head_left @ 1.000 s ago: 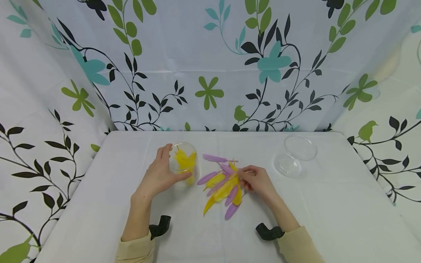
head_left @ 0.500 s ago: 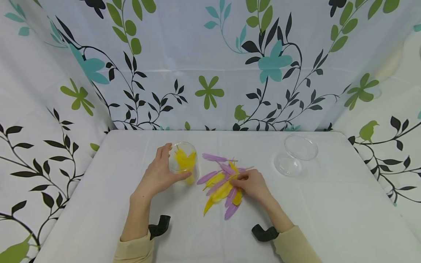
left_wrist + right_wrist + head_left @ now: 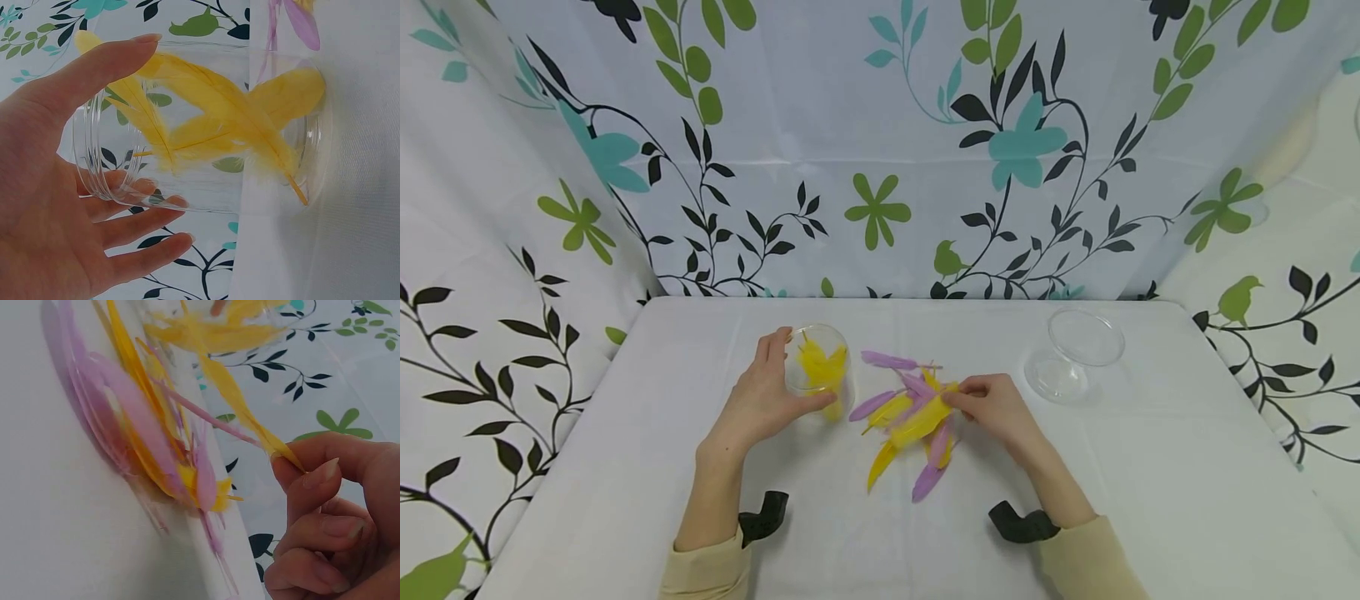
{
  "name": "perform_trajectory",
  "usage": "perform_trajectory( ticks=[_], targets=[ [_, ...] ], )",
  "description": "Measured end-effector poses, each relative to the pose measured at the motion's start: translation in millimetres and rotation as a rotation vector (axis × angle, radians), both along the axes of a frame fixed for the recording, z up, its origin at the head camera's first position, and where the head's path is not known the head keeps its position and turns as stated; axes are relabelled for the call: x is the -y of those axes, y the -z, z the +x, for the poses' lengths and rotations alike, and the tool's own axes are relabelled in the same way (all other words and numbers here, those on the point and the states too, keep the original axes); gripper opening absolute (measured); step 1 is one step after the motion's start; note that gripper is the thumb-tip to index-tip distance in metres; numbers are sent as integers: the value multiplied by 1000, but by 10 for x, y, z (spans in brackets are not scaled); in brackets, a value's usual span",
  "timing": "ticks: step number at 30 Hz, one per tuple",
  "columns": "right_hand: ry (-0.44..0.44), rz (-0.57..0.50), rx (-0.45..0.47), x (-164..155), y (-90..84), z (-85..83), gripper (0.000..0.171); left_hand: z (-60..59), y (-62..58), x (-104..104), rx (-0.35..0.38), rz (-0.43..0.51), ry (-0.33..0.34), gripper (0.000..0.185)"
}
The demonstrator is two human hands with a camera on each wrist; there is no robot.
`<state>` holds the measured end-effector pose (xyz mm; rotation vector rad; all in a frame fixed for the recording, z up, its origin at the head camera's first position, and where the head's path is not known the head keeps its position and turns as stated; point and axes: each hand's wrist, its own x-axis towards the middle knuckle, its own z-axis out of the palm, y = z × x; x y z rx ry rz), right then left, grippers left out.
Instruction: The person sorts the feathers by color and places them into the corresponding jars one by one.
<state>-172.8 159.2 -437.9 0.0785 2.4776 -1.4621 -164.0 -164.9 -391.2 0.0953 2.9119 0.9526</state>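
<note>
A clear jar (image 3: 206, 194) with several yellow feathers (image 3: 206, 94) inside stands at the left of the table. My left hand (image 3: 765, 392) grips it near the rim, thumb on one side and fingers on the other. Right of the jar lies a loose pile of purple feathers (image 3: 930, 479) and yellow ones. My right hand (image 3: 998, 408) pinches a yellow feather (image 3: 240, 403) by its end between thumb and forefinger, over the pile. In the right wrist view a purple quill (image 3: 206, 414) reaches up to the same fingertips.
At the right of the white table (image 3: 1150, 467), a clear lid or shallow dish (image 3: 1056, 377) and a clear round rim (image 3: 1086, 337) stand together. A patterned curtain (image 3: 775, 150) hangs behind. Black curved wrist mounts (image 3: 1022, 525) stick out by both sleeves.
The right hand reached into the pile, took a yellow feather by its end and drew it slightly up and right. The left hand and jar have stayed in place.
</note>
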Motion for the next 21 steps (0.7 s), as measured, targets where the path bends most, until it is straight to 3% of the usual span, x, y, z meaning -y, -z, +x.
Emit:
perform_trajectory(
  ticks=[5,13,21],
  targets=[
    [14,-28,10,-45,-109,13,27,8,-7,-1,-2,-6,7,111],
    [45,-129,-59,-67,-224,32,32,5,-36,7,14,-3,-3,111],
    [72,-197,-74,-14,-333,-33,35,12,-26,2,29,4,-10,112]
  ],
)
